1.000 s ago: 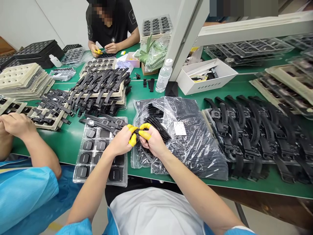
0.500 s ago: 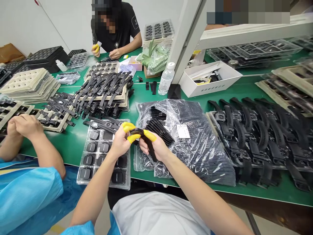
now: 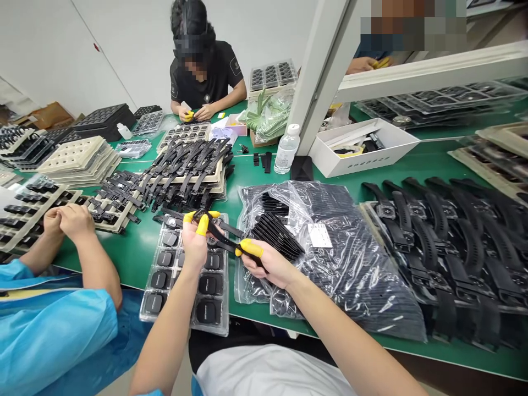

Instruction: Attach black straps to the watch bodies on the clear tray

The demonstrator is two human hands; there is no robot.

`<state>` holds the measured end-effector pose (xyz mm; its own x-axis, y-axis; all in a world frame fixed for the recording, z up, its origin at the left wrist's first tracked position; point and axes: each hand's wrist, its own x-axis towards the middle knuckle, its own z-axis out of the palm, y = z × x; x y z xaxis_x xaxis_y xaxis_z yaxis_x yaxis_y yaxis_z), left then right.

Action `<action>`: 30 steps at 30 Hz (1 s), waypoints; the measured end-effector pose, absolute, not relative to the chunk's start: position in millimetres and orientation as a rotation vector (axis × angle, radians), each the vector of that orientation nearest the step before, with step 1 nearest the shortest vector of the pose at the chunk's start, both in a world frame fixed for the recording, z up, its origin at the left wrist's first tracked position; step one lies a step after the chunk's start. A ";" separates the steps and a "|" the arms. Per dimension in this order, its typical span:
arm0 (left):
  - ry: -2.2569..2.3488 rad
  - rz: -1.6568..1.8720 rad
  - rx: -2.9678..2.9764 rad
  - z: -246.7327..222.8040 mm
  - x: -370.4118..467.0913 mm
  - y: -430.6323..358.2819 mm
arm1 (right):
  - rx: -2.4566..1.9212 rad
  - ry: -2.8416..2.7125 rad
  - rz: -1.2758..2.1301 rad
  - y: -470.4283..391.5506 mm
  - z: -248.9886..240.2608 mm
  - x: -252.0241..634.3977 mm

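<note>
My left hand (image 3: 195,245), yellow covers on its fingertips, is closed on the case end of a black smartwatch (image 3: 223,238) above a clear tray. My right hand (image 3: 270,264), also with yellow fingertip covers, pinches the watch's strap at its other end. The strap stretches between the two hands, sloping down to the right. Under my left hand, the clear plastic tray (image 3: 225,323) holds several dark square pieces with pale lettering, and other watches lie across its far end. Beside my right hand, a fan of black strips (image 3: 278,236) lies on a plastic bag.
The large clear bag (image 3: 350,275) is packed with dark strips. Trays of strapped watches stand right (image 3: 437,247) and left (image 3: 185,165). Behind are a water bottle (image 3: 287,148) and a white box (image 3: 367,154). A blue-sleeved co-worker's clasped hands (image 3: 70,223) rest left; another person sits opposite.
My hands have moved apart, drawing the strap out between them. The left hand has gone left over the tray, and the right hand now grips the strap's end. The camera view has shifted slightly.
</note>
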<state>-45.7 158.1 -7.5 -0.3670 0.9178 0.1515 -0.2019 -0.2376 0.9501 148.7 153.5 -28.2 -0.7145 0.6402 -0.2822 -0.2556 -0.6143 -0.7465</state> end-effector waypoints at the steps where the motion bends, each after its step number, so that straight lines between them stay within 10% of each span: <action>1: 1.179 1.735 0.969 -8.8 -44.7 158.1 | -0.750 -0.957 2.286 153.5 -27.4 148.5; 11: 1.327 2.021 0.848 0.7 -69.0 164.9 | -0.804 -0.995 2.189 153.8 -26.5 149.8; 19: 1.254 1.107 1.391 -29.0 -30.3 151.4 | -0.823 -0.966 2.005 153.3 -29.4 145.5; 30: 1.105 0.957 2.126 -33.5 -37.5 146.4 | -0.805 -0.964 2.125 152.2 -35.2 148.0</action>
<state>-37.5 146.4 -33.5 0.4075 0.8490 0.3363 0.4543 -0.5079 0.7318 148.0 152.2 -35.2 -0.5922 0.7637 -0.2569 -0.3098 -0.5102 -0.8024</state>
